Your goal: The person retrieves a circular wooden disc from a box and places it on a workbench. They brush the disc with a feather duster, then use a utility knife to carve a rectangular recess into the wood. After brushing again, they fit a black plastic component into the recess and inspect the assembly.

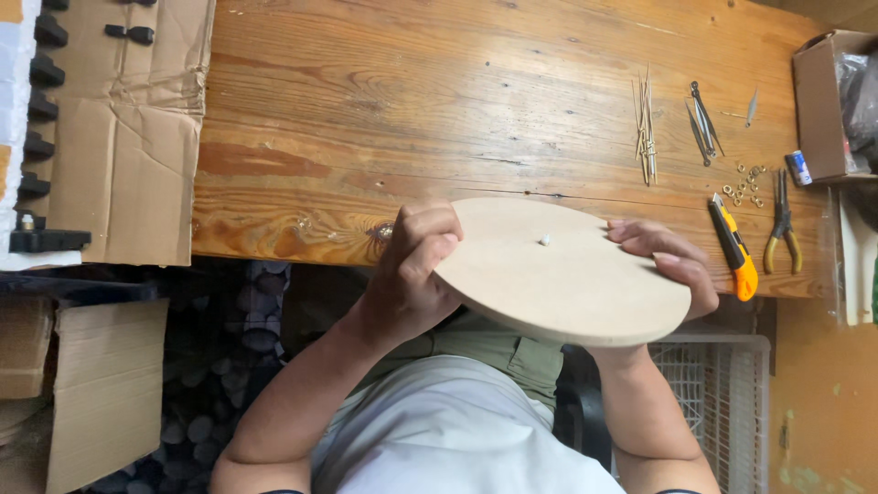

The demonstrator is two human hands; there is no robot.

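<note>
A round pale wooden disc [558, 274] with a small hole or white peg at its middle is held over the near edge of the wooden table [366, 110]. My left hand [412, 270] grips the disc's left rim, fingers curled over the top. On the opposite side, my right hand [668, 261] holds the right rim, fingers lying on the disc's upper face. The disc is tilted slightly toward me.
An orange utility knife [734, 247] lies right of the disc, with yellow-handled pliers [780, 224], several small nuts [743, 183], thin metal rods [645, 128] and dark clock-hand parts [702, 123] beyond. A cardboard box [823, 105] sits far right, flattened cardboard [119, 137] left, a white crate [722, 384] below.
</note>
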